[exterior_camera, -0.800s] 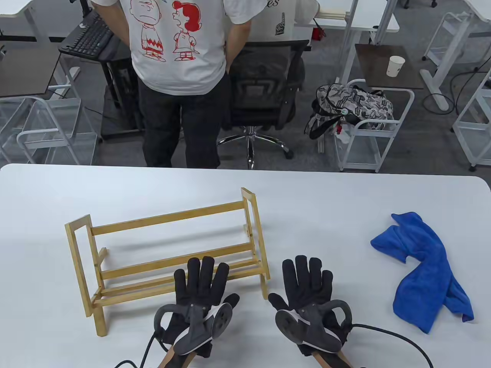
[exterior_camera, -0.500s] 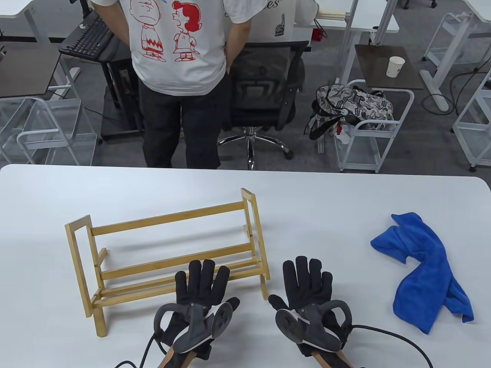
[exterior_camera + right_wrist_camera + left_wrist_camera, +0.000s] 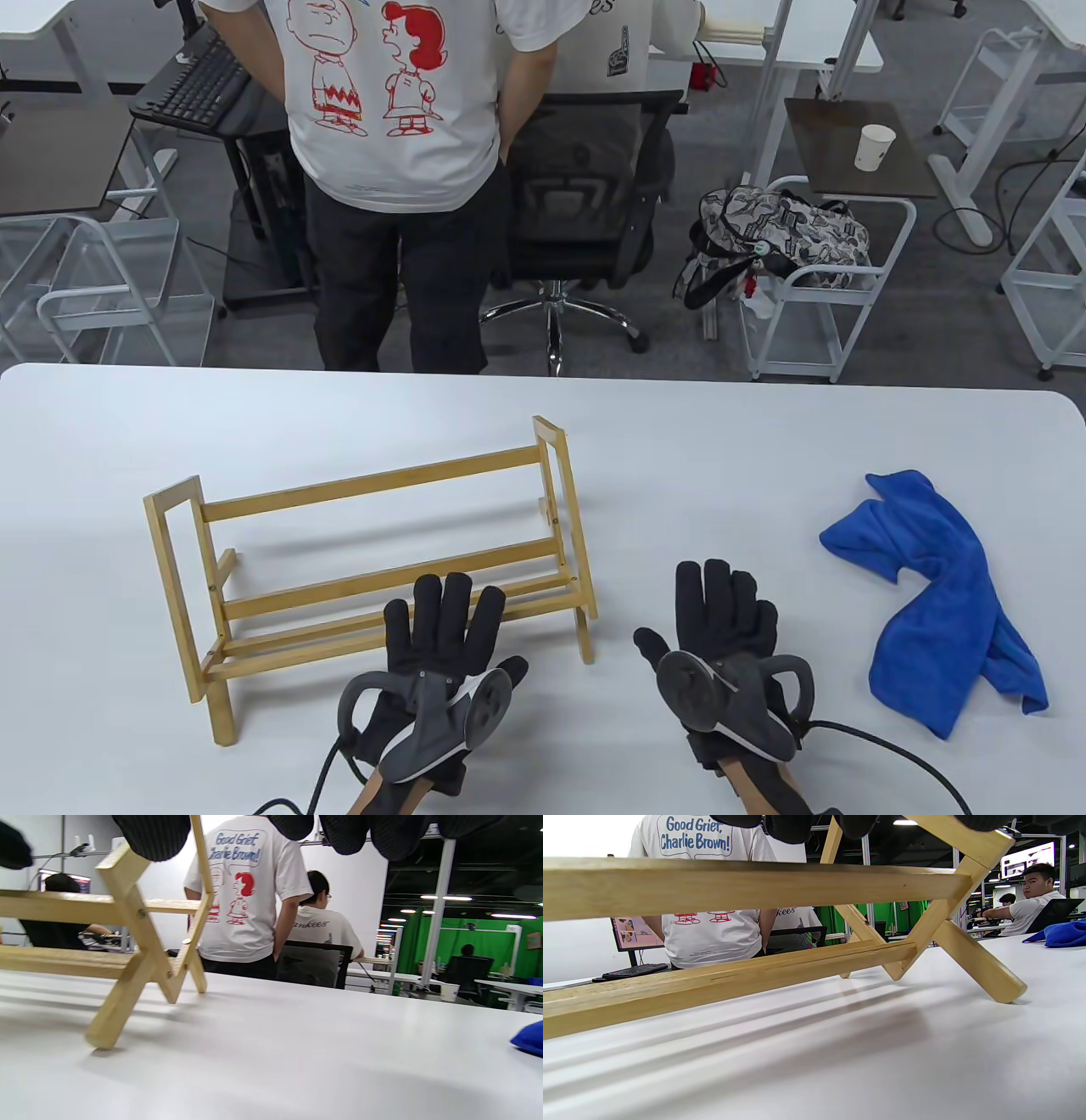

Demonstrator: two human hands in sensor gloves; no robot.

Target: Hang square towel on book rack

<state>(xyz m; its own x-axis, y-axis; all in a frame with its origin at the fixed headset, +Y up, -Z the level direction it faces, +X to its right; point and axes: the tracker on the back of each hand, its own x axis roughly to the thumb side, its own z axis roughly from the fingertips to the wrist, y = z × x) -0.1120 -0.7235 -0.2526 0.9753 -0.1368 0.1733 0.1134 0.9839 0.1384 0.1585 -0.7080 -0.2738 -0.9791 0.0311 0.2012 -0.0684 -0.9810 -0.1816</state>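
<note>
A blue towel [image 3: 937,594] lies crumpled on the white table [image 3: 721,458] at the right; it also shows in the left wrist view [image 3: 1062,934] and the right wrist view [image 3: 529,1038]. A wooden book rack [image 3: 373,570] stands left of centre, also in the left wrist view [image 3: 755,885] and the right wrist view [image 3: 127,942]. My left hand [image 3: 441,628] lies flat with fingers spread over the rack's front rails and holds nothing. My right hand [image 3: 721,620] is flat and empty between the rack and the towel.
A person in a white printed T-shirt [image 3: 390,102] stands beyond the table's far edge, by a black office chair [image 3: 585,212]. Cables [image 3: 882,747] trail from both wrists to the near edge.
My right hand has moved to the right and slightly forward, toward the towel. My left hand, the rack and the towel have not moved.
</note>
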